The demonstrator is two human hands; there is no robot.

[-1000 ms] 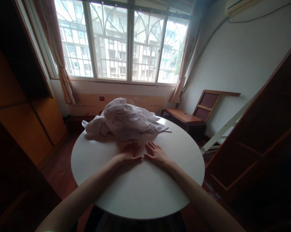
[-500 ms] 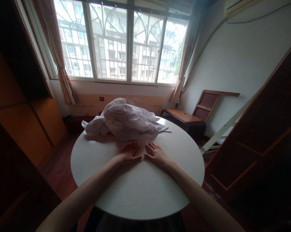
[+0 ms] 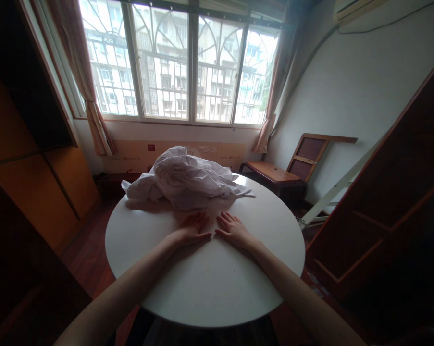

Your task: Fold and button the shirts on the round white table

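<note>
A crumpled heap of white cloth (image 3: 188, 179) lies on the far half of the round white table (image 3: 209, 288). Its kind of garment or linen cannot be made out from the folds. My left hand (image 3: 193, 228) rests flat on the tabletop just in front of the heap, fingers stretched out and holding nothing. To its right, my right hand (image 3: 234, 230) also lies flat with its fingers slightly spread. Both thumbs point inward, with a small gap between them. The near edge of the cloth is close to the fingertips; whether they touch it I cannot tell.
Beyond the table stands a low wooden bench or table (image 3: 270, 171) beside a leaning wooden frame (image 3: 306, 156). Orange-brown cabinets (image 3: 32, 197) are at the left, a dark wooden panel (image 3: 378, 226) at the right. A barred window (image 3: 188, 67) with tied curtains fills the back wall.
</note>
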